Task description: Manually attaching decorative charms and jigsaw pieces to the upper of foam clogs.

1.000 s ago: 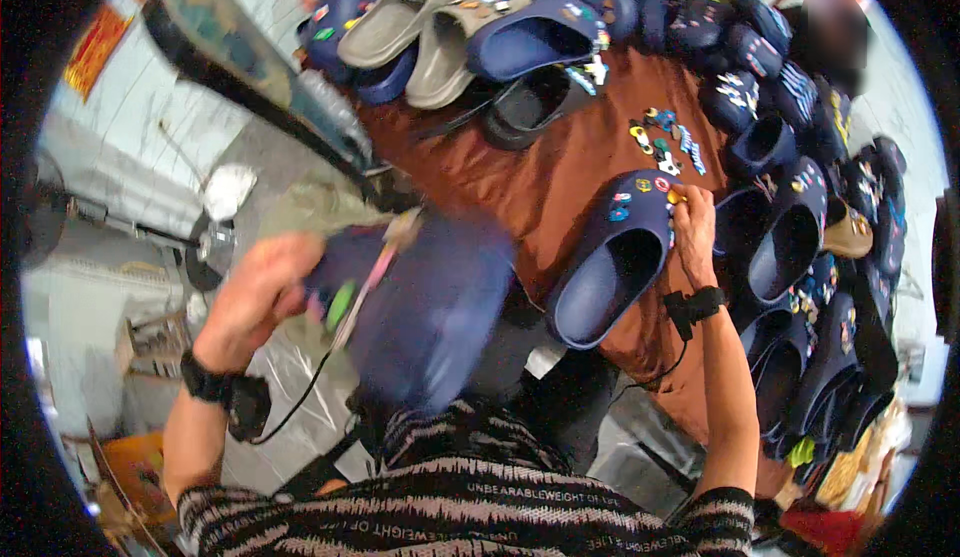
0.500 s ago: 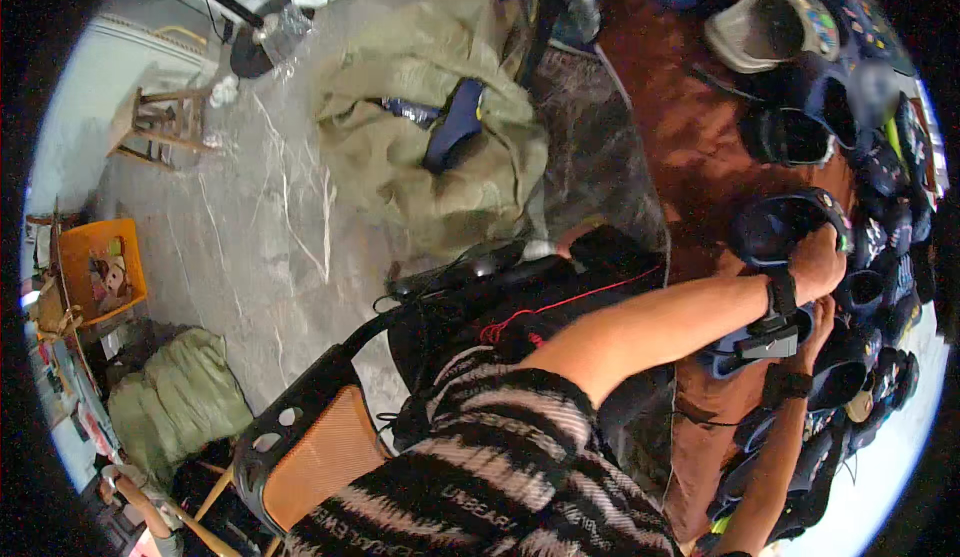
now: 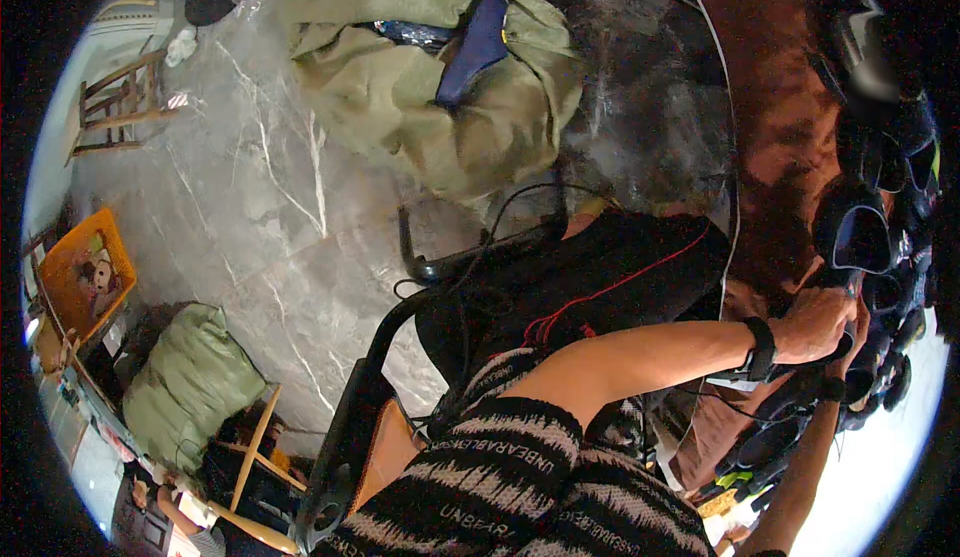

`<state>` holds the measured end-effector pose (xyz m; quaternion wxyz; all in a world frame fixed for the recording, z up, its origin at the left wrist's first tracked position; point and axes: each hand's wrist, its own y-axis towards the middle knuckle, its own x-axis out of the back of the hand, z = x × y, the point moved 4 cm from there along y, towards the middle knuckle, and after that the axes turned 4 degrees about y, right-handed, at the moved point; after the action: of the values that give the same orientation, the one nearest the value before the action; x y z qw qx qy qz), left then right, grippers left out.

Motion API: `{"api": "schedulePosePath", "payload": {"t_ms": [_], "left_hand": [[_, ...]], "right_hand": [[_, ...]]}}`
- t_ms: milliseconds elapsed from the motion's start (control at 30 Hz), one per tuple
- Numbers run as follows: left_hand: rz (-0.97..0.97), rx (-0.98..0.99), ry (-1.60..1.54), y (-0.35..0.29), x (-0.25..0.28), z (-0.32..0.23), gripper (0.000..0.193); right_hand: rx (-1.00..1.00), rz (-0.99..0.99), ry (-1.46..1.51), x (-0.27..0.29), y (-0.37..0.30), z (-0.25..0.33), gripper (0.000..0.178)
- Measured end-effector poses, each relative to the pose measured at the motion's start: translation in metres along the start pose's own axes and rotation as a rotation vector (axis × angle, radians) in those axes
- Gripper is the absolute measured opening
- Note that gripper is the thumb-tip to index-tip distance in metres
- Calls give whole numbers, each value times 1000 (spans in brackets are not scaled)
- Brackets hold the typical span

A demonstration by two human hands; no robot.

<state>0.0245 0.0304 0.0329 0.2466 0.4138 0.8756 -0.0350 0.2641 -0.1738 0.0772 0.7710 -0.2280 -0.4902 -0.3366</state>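
Both hands are close together at the right, over a brown cloth [image 3: 775, 137] edged with many dark clog-like shoes. My left hand [image 3: 812, 327] is closed round the edge of a dark shoe [image 3: 838, 349], its back turned up and fingertips hidden. Beside it, my right hand [image 3: 856, 345] reaches up from below and grips the same shoe from its far side; most of its fingers are covered. Just beyond my hands lies another dark shoe [image 3: 862, 237] with its opening facing up. A blurred grey-beige shoe [image 3: 868, 57] is farther off.
A large olive sack [image 3: 400, 107] with a dark blue shoe [image 3: 475, 52] on it lies on the grey floor. An orange crate [image 3: 85, 267], a stuffed green sack [image 3: 190, 387] and a wooden stool [image 3: 115, 107] are at left. A black cable [image 3: 470, 257] runs by a chair. Another person's arm [image 3: 180, 512] shows lower left.
My view has shifted toward the left and nearer. My left hand has come off the upper dark shoe and moved down beside my right hand, onto a different shoe.
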Motion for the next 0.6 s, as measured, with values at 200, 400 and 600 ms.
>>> {"api": "schedulePosePath", "payload": {"t_ms": [200, 400, 600], "left_hand": [[29, 29, 137, -14, -8, 6, 11], [15, -47, 140, -14, -21, -1, 11], [-8, -59, 211, -20, -14, -8, 9]], "right_hand": [[4, -5, 120, -14, -3, 2, 50], [-14, -62, 164, 10, 1, -30, 49], [-65, -58, 309, -2, 5, -27, 49]]}}
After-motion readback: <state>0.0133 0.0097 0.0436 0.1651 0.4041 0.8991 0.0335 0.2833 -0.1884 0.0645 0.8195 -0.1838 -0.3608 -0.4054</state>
